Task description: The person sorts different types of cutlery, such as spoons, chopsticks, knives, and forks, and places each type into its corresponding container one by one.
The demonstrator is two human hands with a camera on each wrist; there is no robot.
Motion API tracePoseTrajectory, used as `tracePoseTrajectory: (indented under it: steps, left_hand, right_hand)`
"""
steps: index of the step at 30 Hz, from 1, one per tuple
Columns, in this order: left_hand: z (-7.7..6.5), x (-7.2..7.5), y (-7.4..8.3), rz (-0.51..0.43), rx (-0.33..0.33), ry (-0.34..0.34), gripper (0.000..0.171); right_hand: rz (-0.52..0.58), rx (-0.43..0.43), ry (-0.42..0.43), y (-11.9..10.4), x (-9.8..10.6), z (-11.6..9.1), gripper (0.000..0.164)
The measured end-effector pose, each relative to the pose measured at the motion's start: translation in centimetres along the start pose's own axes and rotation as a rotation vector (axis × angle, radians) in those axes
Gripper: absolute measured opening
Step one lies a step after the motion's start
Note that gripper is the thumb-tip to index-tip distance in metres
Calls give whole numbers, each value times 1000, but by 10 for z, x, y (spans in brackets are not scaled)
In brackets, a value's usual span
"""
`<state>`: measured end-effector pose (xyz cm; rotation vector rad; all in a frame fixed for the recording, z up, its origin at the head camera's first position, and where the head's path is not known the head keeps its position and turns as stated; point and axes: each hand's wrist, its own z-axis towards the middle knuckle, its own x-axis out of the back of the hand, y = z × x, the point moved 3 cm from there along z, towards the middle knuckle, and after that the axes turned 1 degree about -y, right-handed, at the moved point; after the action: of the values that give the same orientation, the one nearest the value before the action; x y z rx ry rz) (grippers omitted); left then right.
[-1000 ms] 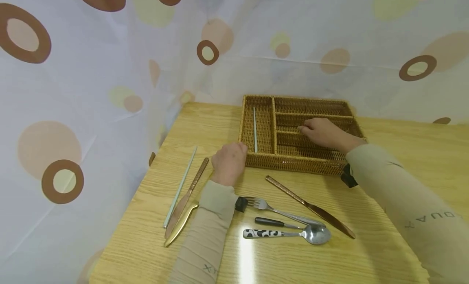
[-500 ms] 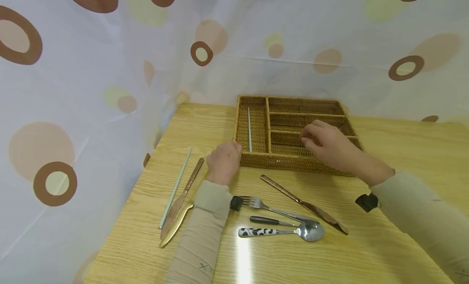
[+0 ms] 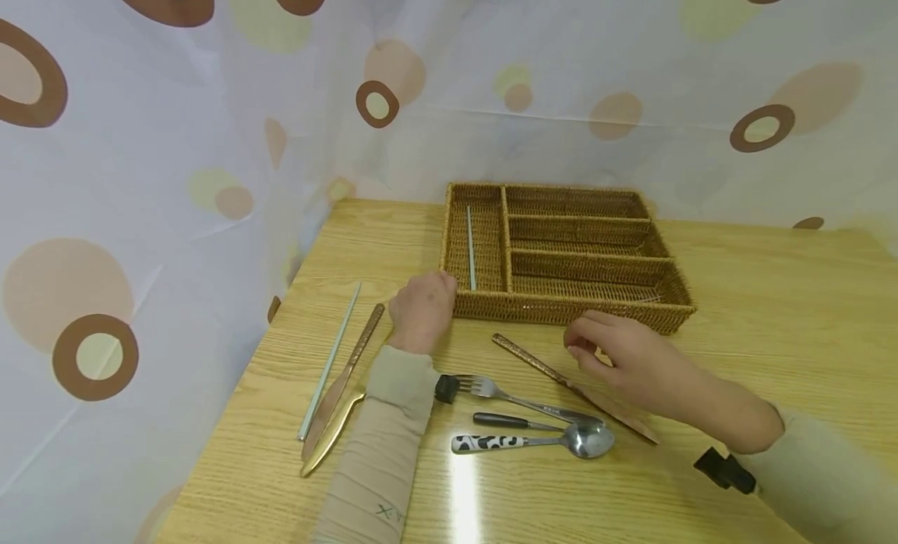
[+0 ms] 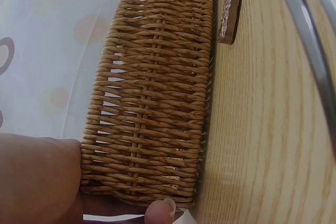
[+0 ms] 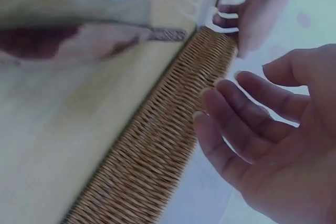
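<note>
A woven wicker cutlery tray (image 3: 547, 308) with several compartments stands at the back of the table. My left hand (image 3: 423, 310) grips its front left corner; in the left wrist view a fingertip (image 4: 160, 212) bends round the wicker end. One pale green chopstick (image 3: 471, 248) lies in the long left compartment. My right hand (image 3: 631, 365) hovers in front of the tray, fingers loosely curved, holding nothing. Beneath it lies a copper-coloured knife (image 3: 533, 361), its blade partly covered by the hand. In the right wrist view the fingers (image 5: 226, 145) are apart and bare.
Left of my left forearm lie another pale green chopstick (image 3: 330, 361), a copper-coloured knife (image 3: 344, 380) and a gold-handled piece (image 3: 333, 435), partly hidden. A fork (image 3: 484, 386), a black-handled utensil (image 3: 501, 420) and a spotted-handle spoon (image 3: 588, 440) lie between the arms. Patterned cloth (image 3: 547, 154) hangs behind.
My right hand has left the tray's inner compartments and come back toward me over the copper-coloured knife. My left hand keeps its grip on the tray corner. The head view has shifted slightly right.
</note>
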<state>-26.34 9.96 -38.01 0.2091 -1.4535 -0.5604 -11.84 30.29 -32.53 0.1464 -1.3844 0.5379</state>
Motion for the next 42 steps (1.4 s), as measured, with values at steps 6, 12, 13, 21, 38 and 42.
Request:
tracePoseTrajectory:
  steps: [6,12,13,21,38,42]
  left_hand:
    - [0,0,0,-25,7,-21,53]
    - [0,1,1,-20,-1,-27,52]
    - [0,1,1,-16,-4,-21,52]
    - [1,2,0,-2,-7,1,54]
    - [0,1,-1,-18,3,-33,51]
    - [0,0,-1,-19,2,-26,52]
  right_hand:
    - [-42,-93,-117,1,-19,-10,7]
    - [-44,-188,-222,2,-31,-18,10]
    - [-48,-193,-222,2,-33,-19,10]
    - [-119,-112,-105,6,-42,-22,12]
    - [-351,-161,-190,9,-48,-13,18]
    - [-391,-155,-193,9,-49,-14,20]
